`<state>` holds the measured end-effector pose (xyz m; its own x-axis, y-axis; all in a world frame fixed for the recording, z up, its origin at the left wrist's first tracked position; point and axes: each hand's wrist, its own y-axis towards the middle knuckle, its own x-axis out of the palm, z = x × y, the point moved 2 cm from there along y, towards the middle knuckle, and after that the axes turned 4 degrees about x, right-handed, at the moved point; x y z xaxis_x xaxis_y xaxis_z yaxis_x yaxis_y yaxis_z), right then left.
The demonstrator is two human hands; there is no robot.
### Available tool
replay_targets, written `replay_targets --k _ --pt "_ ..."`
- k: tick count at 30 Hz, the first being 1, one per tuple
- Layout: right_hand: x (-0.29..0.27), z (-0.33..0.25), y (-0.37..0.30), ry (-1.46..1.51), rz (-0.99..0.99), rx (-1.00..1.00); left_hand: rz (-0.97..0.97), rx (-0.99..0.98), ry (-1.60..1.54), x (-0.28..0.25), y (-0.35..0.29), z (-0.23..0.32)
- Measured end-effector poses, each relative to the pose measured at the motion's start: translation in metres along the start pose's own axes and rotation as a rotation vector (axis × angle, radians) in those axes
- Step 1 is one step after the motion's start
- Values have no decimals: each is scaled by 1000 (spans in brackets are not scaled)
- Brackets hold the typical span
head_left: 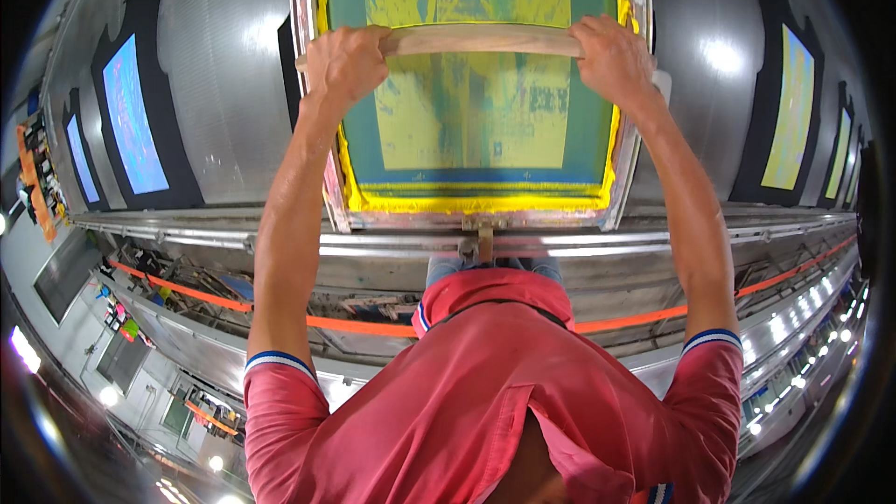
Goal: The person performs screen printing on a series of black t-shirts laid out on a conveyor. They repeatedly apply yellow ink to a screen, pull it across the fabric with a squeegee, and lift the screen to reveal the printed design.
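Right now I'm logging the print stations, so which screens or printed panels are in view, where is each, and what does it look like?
Printing screen: centre top, rectangular frame, yellow-edged teal mesh with yellow ink, under the wooden squeegee held by left hand and right hand.
Blue printed panels: left, upright rectangles on black shirts.
Yellow-green printed panels: right, upright rectangles on black shirts.

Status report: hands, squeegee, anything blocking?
Left hand and right hand grip wooden squeegee ends. Squeegee on yellow-inked screen. Nothing in the way.
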<state>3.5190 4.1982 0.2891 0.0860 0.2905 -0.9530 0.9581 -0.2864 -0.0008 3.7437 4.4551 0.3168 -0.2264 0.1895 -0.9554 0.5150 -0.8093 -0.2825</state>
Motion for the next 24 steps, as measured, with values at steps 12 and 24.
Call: replay_targets --k 12,24 --pt "4 -86 -189 46 -73 0 279 138 -191 59 -197 66" --pt "-8 -1 -152 403 253 415 105 13 -5 44 -201 95"
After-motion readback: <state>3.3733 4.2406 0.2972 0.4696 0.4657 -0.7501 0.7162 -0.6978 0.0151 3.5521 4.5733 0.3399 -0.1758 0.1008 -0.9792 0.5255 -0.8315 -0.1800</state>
